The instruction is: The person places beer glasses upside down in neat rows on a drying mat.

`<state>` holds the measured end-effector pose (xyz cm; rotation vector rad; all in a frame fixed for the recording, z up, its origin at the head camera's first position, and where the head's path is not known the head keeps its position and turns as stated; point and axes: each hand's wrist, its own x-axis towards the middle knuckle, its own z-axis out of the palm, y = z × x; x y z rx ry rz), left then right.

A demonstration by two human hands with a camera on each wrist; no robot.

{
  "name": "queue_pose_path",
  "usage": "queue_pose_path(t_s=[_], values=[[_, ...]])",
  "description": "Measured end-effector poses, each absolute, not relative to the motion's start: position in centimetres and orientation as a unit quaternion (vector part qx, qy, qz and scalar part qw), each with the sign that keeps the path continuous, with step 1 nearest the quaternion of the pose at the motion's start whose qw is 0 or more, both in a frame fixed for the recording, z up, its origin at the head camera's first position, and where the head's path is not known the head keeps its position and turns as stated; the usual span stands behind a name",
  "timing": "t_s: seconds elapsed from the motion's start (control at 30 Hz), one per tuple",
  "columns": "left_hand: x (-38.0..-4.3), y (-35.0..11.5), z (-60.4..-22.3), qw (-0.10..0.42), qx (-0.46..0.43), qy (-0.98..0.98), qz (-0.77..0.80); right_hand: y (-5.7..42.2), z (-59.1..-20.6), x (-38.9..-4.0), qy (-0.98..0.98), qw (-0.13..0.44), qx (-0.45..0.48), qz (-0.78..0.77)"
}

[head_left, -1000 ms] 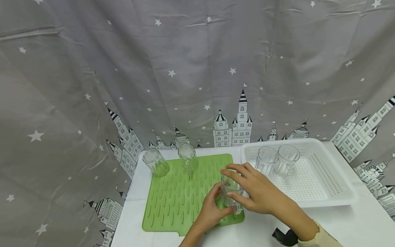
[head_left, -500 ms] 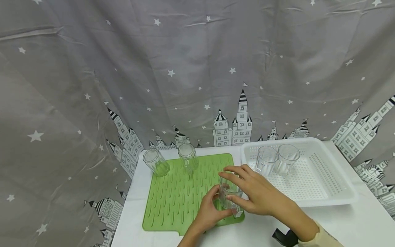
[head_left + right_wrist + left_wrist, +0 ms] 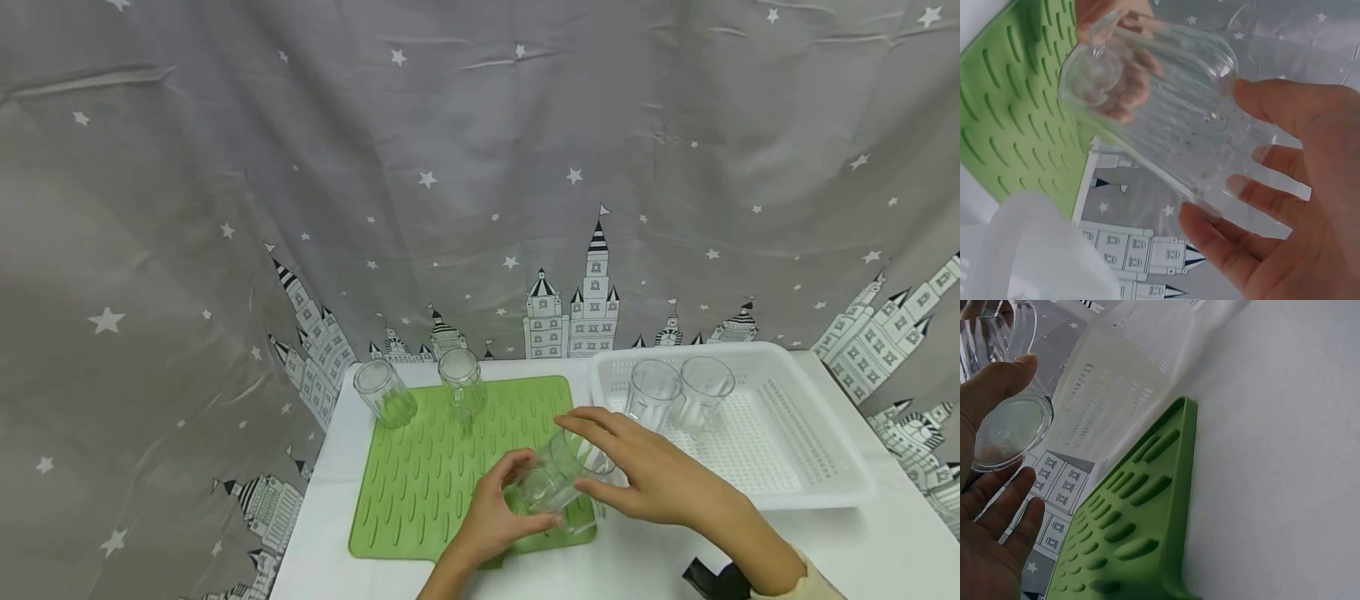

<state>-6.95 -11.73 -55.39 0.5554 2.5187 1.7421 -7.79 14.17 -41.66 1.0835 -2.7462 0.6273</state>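
A clear glass mug [image 3: 553, 477] is held tilted above the right part of a green ridged mat [image 3: 420, 500], its mouth toward my right hand and its base toward my left. My left hand [image 3: 497, 515] grips the base end, thumb on one side and fingers on the other. My right hand [image 3: 637, 467] holds the rim end between thumb and fingers. In the right wrist view the mug [image 3: 1160, 119] spans the space between both hands, its handle on the upper side. The left wrist view shows the round base of the mug [image 3: 1013, 431] near the left thumb.
Two glass mugs, a left one [image 3: 387, 396] and a right one [image 3: 463, 385], stand upside down at the mat's back left. A white perforated basket [image 3: 825, 467] at right holds two upright mugs, a nearer one [image 3: 651, 387] and another [image 3: 708, 387]. A patterned grey curtain [image 3: 480, 167] hangs behind.
The mug has gone from nearly upright to strongly tilted, its base swung left and its mouth right. My left hand has shifted left with the base; the right has moved slightly right.
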Motion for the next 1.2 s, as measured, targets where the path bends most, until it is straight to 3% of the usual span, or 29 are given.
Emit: queue_pose_path(t_s=[0.43, 0.97, 1.2], values=[[-6.9, -14.0, -53.7, 0.010, 0.192, 0.790, 0.582, 16.3, -43.4, -7.9, -0.916, 0.005, 0.325, 0.233], [-7.6, -13.7, -50.6, -0.078, 0.238, 0.746, 0.617, 16.4, -45.4, -7.6, -0.918, -0.006, 0.317, 0.237], [-7.7, -13.6, -50.4, -0.074, 0.216, 0.752, 0.618, 16.5, -45.3, -7.5, -0.918, -0.004, 0.314, 0.242]])
